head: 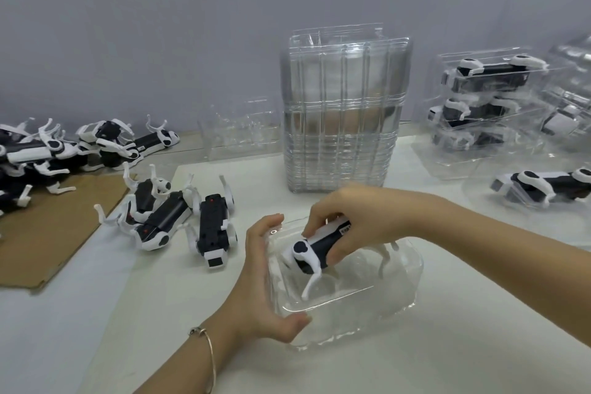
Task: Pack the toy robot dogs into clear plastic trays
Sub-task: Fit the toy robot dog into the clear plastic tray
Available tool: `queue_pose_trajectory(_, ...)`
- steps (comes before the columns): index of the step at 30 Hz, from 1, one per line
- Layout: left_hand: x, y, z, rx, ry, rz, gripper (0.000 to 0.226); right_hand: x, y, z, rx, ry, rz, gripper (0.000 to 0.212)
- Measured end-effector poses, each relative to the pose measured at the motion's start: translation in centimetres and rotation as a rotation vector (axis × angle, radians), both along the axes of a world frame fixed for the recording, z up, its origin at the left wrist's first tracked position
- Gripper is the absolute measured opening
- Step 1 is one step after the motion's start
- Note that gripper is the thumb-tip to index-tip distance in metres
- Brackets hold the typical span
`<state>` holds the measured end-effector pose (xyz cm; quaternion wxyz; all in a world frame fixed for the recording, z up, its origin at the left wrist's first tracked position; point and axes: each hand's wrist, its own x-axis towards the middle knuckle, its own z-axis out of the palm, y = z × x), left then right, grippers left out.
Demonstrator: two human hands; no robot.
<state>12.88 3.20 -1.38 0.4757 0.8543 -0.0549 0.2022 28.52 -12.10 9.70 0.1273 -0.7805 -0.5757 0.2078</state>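
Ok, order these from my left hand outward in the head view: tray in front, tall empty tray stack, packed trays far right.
From the left hand:
1. Front tray, touching it.
2. Empty tray stack, centre back.
3. Packed trays, far right back.

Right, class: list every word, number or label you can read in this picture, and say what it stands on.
Nothing is legible.
Small label on the black-and-white toy robot dog gripped by the right hand: too blurred to read.
Label on another toy dog in the left pile: too small to read.
Clear plastic tray: no print visible.
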Motion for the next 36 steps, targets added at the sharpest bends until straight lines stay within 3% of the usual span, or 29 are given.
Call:
queue_pose_trajectory(9, -0.1, -0.3, 0.7, -0.053, 0.012, -0.016, 0.109, 0.4, -1.7, -3.6, 0.276, -0.315, 0.14, 0.047)
queue_pose_trajectory(12, 0.4, -0.8, 2.7, -0.222, 0.02, 0.119, 0.13, 1.5, -3.5, -2.4, 0.546, -0.047, -0.152, 0.045)
queue_pose_trajectory(14, 0.6, -0.6, 3.4, -0.554, 0.081, 0.255, 0.135, 2.2, -5.2, -2.4, 0.731, 0.139, -0.471, 0.047)
queue_pose_trajectory(16, 0.8, -1.1, 3.7, -0.674, 0.209, 0.299, 0.118, 2.5, -6.6, -3.2, 0.63, 0.274, -0.725, 0.069)
queue_pose_trajectory(18, 0.9, -2.0, 3.0, -0.707, 0.357, 0.325, 0.123, 1.9, -7.4, -4.2, 0.335, 0.402, -0.829, 0.094)
queue_pose_trajectory(20, 1.1, -2.8, 2.1, -0.765, 0.344, 0.365, 0.123, 1.0, -7.6, -4.8, 0.114, 0.482, -0.821, 0.109)
queue_pose_trajectory(22, 1.3, -3.1, 1.6, -0.773, 0.305, 0.395, 0.111, 0.2, -7.4, -4.8, 0.042, 0.49, -0.792, 0.106)
queue_pose_trajectory(27, 1.5, -3.4, 1.9, -0.8, 0.264, 0.408, 0.086, 0.1, -6.8, -4.8, 0.056, 0.515, -0.799, 0.055)
queue_pose_trajectory(29, 1.4, -3.7, 2.5, -0.8, 0.222, 0.39, 0.078, -0.1, -6.7, -5.3, 0.163, 0.599, -0.816, 0.051)
queue_pose_trajectory(31, 1.4, -3.9, 3.4, -0.738, 0.146, 0.354, 0.075, -0.5, -6.6, -5.2, 0.391, 0.808, -0.758, 0.045)
queue_pose_trajectory(34, 1.0, -4.0, 5.0, -0.536, -0.026, 0.305, 0.076, -0.8, -6.7, -5.1, 0.655, 1.048, -0.651, 0.072)
queue_pose_trajectory(36, 1.1, -4.1, 5.5, -0.501, -0.108, 0.304, 0.08, -0.9, -6.3, -5.2, 0.787, 1.081, -0.604, 0.086)
